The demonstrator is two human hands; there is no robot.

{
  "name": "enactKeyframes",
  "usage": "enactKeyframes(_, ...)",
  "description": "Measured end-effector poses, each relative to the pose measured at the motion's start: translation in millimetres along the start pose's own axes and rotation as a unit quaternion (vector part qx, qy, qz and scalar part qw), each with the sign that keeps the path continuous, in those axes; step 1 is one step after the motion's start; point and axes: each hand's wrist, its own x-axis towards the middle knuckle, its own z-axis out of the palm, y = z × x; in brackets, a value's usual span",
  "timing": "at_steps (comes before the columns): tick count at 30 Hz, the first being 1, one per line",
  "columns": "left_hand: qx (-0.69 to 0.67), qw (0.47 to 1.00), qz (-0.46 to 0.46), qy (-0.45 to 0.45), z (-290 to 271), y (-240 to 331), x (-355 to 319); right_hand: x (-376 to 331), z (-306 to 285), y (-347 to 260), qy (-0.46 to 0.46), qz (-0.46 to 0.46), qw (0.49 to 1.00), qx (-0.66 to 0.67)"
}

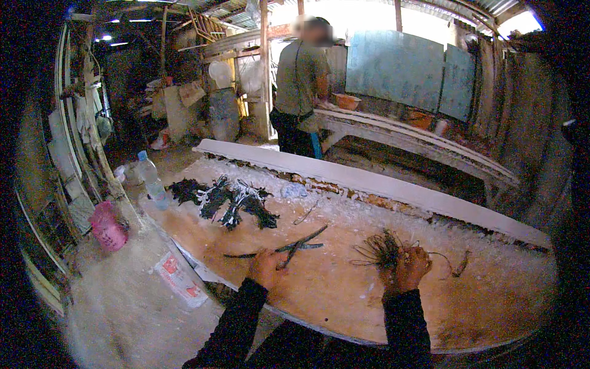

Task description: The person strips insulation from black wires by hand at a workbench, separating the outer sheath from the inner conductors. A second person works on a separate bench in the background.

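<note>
Clutching wiry strands (382, 249) with the right hand (410, 269) over the table (344, 301) – touching dark strips (298, 245) there with the left hand (264, 269) – cannot tell whether gripping.

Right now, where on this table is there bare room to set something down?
Bare tabletop lies between your left hand and right hand, and right of your right hand, nearer you than the curled strand. Crowded: the far left, with dark bundles and a bottle, and around the dark strips and wiry bundle.
</note>
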Motion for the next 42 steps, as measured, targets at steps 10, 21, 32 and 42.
enactKeyframes(10,-0.276,0.960,-0.035,-0.015,-3.9,28.5,3.4,-2.4,-21.2,-25.5,0.022,-0.075,0.996,0.040)
enactKeyframes(21,-0.580,0.789,-0.066,-0.192,29.7,122.6,97.7,-20.7,-24.2,-45.3,-0.314,0.045,0.774,0.549)
enactKeyframes(32,-0.814,0.542,-0.202,-0.053,106.8,74.8,141.9,-21.2,7.7,-27.9,-0.333,0.212,0.731,0.556)
enactKeyframes(42,-0.831,0.500,-0.226,-0.094,108.1,72.5,138.3,-19.4,-5.3,-44.6,-0.389,0.227,0.690,0.567)
